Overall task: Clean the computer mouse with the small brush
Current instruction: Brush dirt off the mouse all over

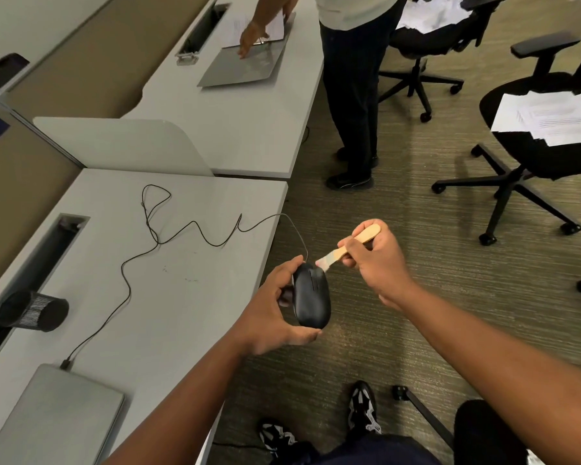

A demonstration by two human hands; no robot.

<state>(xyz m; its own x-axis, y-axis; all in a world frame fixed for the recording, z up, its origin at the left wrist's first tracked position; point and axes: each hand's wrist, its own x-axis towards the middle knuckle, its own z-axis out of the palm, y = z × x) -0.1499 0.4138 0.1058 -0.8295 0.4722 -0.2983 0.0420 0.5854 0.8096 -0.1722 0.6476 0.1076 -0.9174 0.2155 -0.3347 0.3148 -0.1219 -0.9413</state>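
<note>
From the head camera, the left hand (275, 308) is gripping one black mouse (311, 298), held in the air past the edge of the near desk (168, 297); its fingers are mostly hiding behind the mouse. The right hand (376, 260) is pinching one small wooden brush (348, 246), whose pale bristles are touching the mouse's front end; they are blurring, so their detail is hard to make out. The mouse cable (168, 229) is trailing across the desk to a closed laptop (57, 417), cut off by the frame edge. A mesh cup (34, 310) is lying on its side. A second person (353, 85), cut off above the waist, is touching another laptop (245, 63). Two chairs (537, 142) are carrying papers.
</note>
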